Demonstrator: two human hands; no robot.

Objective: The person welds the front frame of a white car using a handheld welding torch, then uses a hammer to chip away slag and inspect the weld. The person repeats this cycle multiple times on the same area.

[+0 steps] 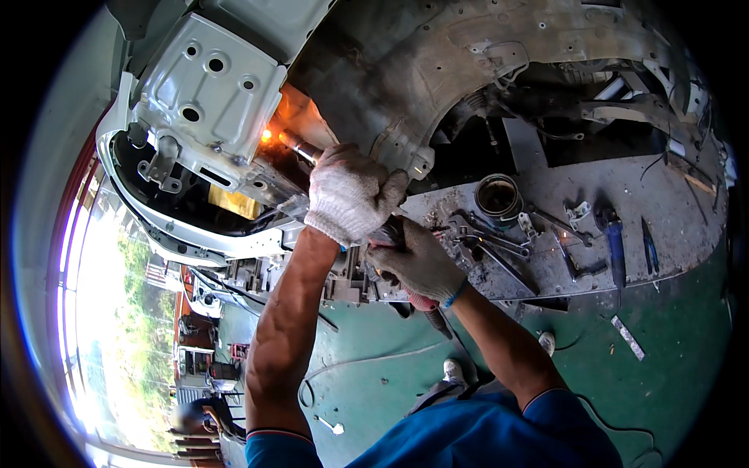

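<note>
Both my hands wear pale knitted work gloves. My left hand (pixel 355 191) is closed around the front of a power tool with a metal cylindrical nose (pixel 303 147). Behind it, my right hand (pixel 417 261) wraps the rear of the same tool. A red section of the tool's body (pixel 422 301) shows below this hand, ending in a black cord sleeve. Its exact kind is hard to make out, as the gloves cover most of it. Orange light glows at the nose tip, beside a grey vehicle body panel (pixel 226 97), and tints the metal around it.
A worn wheel arch (pixel 437 54) curves above a grey bench (pixel 663 187). On the bench lie an open can (pixel 498 196), wrenches (pixel 507 265), a blue-handled tool (pixel 615 246) and pliers (pixel 649 246). A cable (pixel 374 359) trails across the green floor (pixel 647 351).
</note>
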